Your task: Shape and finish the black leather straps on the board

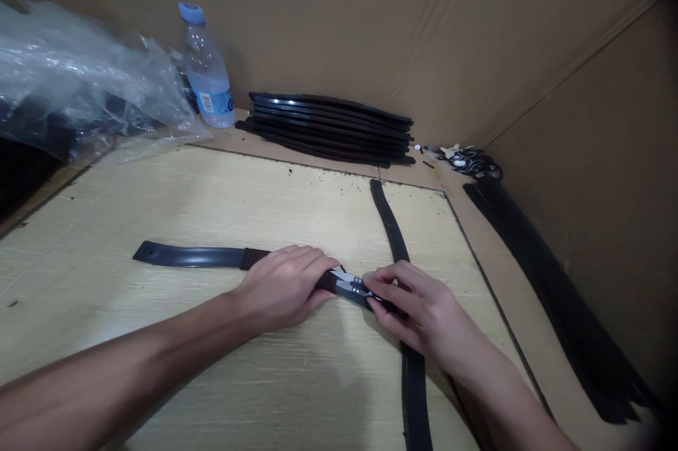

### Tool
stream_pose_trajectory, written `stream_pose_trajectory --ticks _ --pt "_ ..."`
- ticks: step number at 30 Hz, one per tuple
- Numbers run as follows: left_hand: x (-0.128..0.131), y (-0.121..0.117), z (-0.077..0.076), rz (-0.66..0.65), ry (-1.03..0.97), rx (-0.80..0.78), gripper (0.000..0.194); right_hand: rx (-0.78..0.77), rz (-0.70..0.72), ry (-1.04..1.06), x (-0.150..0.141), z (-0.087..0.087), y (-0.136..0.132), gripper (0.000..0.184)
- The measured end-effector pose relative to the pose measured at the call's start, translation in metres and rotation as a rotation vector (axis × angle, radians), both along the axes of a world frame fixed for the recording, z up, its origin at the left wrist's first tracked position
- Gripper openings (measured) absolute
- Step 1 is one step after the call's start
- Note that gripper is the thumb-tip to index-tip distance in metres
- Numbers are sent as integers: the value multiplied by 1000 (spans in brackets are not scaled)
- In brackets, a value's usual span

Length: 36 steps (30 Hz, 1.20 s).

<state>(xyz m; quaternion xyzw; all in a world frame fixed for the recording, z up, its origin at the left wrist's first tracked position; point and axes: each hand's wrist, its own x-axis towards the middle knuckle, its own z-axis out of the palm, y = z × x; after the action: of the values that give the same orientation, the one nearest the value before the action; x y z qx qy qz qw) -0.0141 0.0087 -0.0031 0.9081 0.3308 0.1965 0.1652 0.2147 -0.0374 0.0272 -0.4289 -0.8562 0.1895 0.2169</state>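
Note:
A dark strap [193,256] lies across the pale wooden board [159,197], with a hole near its left tip. My left hand [283,285] lies on top of its right part, fingers curled over it and pressing it down. My right hand [418,306] is closed on small black thread snips [352,286], whose bright pointed blades meet the strap's end just beside my left fingertips. A second long dark strap [395,239] runs from the back of the board toward me and passes under my right hand.
A stack of dark straps [331,128] rests against the cardboard back wall. A water bottle [206,70] and a crumpled clear plastic bag [79,84] stand at the back left. More straps [556,289] and a bundle of small black parts [471,161] lie on the right.

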Motion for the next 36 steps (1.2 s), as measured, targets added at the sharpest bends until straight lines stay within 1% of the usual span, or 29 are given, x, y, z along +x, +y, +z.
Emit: stream_pose_trajectory --ticks 10,17,29,36 --pt "0 -1 -1 -2 4 10 27 32 23 -9 -5 -2 1 24" --pt "0 -1 -1 -4 9 13 27 84 31 -2 -8 -5 0 23" --pt "0 0 0 -18 15 -12 25 98 15 23 -8 -5 0 23" --pt "0 -1 0 4 2 -10 25 98 14 26 -9 -6 -1 22"
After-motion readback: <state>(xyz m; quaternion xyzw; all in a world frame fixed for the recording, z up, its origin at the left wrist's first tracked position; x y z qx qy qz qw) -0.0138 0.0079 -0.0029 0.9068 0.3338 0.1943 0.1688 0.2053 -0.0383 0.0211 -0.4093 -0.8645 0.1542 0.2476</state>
